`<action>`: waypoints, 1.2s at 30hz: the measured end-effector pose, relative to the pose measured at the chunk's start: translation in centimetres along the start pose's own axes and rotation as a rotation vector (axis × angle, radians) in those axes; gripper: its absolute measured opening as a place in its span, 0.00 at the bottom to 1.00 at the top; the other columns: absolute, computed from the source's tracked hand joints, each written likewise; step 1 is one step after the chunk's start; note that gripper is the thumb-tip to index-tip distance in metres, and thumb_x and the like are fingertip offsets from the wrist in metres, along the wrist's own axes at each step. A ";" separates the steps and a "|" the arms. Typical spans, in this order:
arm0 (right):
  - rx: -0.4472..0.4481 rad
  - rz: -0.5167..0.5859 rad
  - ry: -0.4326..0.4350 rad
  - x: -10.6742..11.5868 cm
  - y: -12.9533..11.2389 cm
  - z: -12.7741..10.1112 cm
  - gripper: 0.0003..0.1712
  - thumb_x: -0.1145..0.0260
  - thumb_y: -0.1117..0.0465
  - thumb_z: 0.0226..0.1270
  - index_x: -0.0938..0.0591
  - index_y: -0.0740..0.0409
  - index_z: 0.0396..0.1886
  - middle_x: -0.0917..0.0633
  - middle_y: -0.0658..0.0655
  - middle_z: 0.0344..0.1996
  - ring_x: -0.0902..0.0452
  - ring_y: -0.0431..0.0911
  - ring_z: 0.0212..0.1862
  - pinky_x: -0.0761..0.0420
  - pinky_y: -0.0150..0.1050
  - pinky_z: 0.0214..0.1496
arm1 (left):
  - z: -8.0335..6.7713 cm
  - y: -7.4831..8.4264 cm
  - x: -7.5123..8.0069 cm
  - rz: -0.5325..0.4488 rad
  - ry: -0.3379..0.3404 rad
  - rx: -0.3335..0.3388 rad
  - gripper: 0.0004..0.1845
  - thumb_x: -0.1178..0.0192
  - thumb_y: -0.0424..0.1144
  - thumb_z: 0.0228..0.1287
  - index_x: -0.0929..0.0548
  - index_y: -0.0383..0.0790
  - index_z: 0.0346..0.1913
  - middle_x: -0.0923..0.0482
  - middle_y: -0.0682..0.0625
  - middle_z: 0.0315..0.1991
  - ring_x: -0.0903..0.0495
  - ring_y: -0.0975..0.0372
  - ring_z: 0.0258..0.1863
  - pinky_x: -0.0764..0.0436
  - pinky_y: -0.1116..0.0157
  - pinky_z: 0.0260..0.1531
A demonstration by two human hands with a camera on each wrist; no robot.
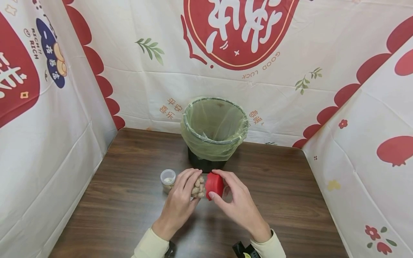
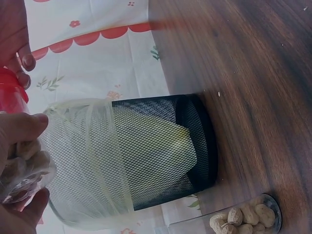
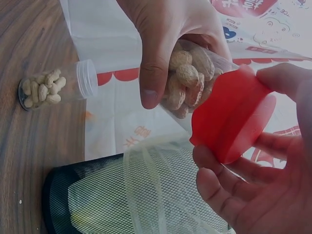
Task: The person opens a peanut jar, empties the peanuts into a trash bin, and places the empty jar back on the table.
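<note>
My left fingers [image 1: 193,178] clasp a peanut jar [image 3: 187,78]; beside them, my right fingers [image 1: 226,175] pinch a red plastic piece [image 1: 215,185].

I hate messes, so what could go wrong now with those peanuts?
The held jar looks tilted, so if the red piece in the right hand slips, peanuts might spill.
The wastebasket is open and close by, so stray peanuts could fall into it.
The left hand is near the standing jar, so a bump might tip that one over.
</note>
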State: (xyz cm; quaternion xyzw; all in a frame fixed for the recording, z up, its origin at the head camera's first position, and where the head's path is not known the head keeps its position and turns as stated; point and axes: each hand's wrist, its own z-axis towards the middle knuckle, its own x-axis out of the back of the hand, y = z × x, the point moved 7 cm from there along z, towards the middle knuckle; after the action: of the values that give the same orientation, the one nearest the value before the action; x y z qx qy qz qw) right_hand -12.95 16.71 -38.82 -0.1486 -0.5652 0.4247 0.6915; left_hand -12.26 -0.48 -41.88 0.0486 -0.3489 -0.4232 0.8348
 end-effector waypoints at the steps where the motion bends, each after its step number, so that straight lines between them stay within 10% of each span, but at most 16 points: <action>1: 0.012 -0.009 -0.002 0.0 -0.1 0.0 0.35 0.22 0.56 0.66 0.21 0.48 0.72 0.16 0.46 0.60 0.21 0.39 0.47 0.13 0.34 0.44 | 0.0 0.0 0.0 -0.001 0.000 0.003 0.43 0.15 0.26 0.45 0.20 0.36 0.69 0.19 0.42 0.64 0.19 0.50 0.64 0.16 0.58 0.66; 23: -0.055 0.035 -0.015 -0.1 0.5 0.1 0.30 0.25 0.54 0.72 0.21 0.49 0.71 0.16 0.47 0.50 0.18 0.51 0.40 0.13 0.34 0.42 | 0.0 -0.1 0.1 0.023 0.025 -0.019 0.41 0.17 0.24 0.48 0.20 0.37 0.69 0.19 0.42 0.64 0.19 0.49 0.64 0.17 0.57 0.67; 36: 0.024 -0.041 -0.034 -0.2 -0.3 0.1 0.34 0.23 0.57 0.66 0.21 0.45 0.72 0.17 0.46 0.62 0.23 0.38 0.50 0.13 0.38 0.45 | -0.3 -0.4 -0.2 0.007 -0.018 0.026 0.42 0.16 0.26 0.47 0.20 0.37 0.69 0.19 0.42 0.65 0.19 0.50 0.66 0.16 0.57 0.66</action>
State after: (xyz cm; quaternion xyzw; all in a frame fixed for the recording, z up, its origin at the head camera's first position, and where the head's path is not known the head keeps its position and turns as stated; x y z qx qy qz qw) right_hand -12.94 16.33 -38.77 -0.1217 -0.5747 0.4196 0.6920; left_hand -12.43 -0.67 -42.38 0.0547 -0.3620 -0.4162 0.8323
